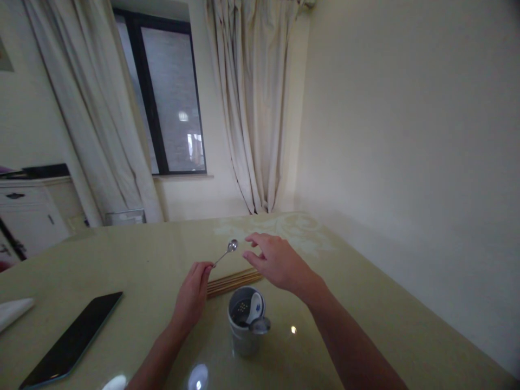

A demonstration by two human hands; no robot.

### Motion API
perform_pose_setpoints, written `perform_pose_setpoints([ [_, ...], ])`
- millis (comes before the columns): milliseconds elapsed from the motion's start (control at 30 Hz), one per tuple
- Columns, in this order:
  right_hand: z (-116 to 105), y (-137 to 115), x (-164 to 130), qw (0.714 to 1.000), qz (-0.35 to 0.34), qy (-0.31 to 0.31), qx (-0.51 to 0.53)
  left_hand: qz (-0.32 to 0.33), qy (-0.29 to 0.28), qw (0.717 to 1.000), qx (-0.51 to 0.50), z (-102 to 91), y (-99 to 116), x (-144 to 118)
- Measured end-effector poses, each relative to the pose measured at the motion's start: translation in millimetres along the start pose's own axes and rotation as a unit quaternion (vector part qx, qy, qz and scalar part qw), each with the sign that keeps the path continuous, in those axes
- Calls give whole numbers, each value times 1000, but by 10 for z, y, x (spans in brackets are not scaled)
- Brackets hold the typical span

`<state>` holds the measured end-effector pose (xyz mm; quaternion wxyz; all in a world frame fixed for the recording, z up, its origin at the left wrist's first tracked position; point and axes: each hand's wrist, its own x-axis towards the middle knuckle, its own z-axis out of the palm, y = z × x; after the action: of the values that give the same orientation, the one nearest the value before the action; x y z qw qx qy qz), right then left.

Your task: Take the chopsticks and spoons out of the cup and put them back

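Observation:
A small metal spoon (232, 246) is pinched by its handle in my left hand (194, 292), its bowl pointing up and away. My right hand (276, 262) hovers just right of the spoon's bowl, thumb and fingers apart, holding nothing. Beneath both hands a bundle of brown chopsticks (227, 284) lies on the table, partly covered by my hands. Nearer to me stands a grey utensil holder (245, 341) with holes in its bottom. Inside it lean a white ceramic spoon (255, 307) with a blue mark and a metal spoon (260, 325) whose bowl sticks out over the rim.
A black tablet (75, 338) lies on the table (146, 271) at the left, beside a white object (15, 311) at the edge of view. A wall (406, 162) borders the table's right side. Curtains (252, 108) and a window (174, 97) are behind it.

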<state>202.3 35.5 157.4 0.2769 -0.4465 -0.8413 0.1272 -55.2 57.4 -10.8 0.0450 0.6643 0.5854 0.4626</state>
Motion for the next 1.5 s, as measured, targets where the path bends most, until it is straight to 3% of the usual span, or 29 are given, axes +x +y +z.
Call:
perform_pose_setpoints([
  [100, -244, -52, -220, 994, -30, -104, 12, -36, -15, 998, 48, 3, -218, 28],
  [233, -412, -172, -445, 985, -72, -150, -35, -52, -46, 992, 101, 42, -406, 31],
  [400, -310, -262, -486, 970, -130, -185, -88, -57, -79, 978, 185, 56, -435, 46],
  [533, -211, -280, -465, 966, -139, -193, -100, -97, -94, 963, 235, 35, -392, 39],
  [967, -119, -330, -461, 948, -131, -223, -183, -111, -127, 961, 220, 23, -314, 45],
  [1133, -78, -328, -476, 945, -129, -213, -214, -119, -148, 954, 233, 37, -328, 48],
  [1300, -98, -271, -495, 960, -122, -158, -195, -115, -143, 957, 225, 42, -349, 45],
  [1500, -334, -177, -491, 984, -86, -67, -139, -86, -158, 962, 203, 37, -326, 34],
])
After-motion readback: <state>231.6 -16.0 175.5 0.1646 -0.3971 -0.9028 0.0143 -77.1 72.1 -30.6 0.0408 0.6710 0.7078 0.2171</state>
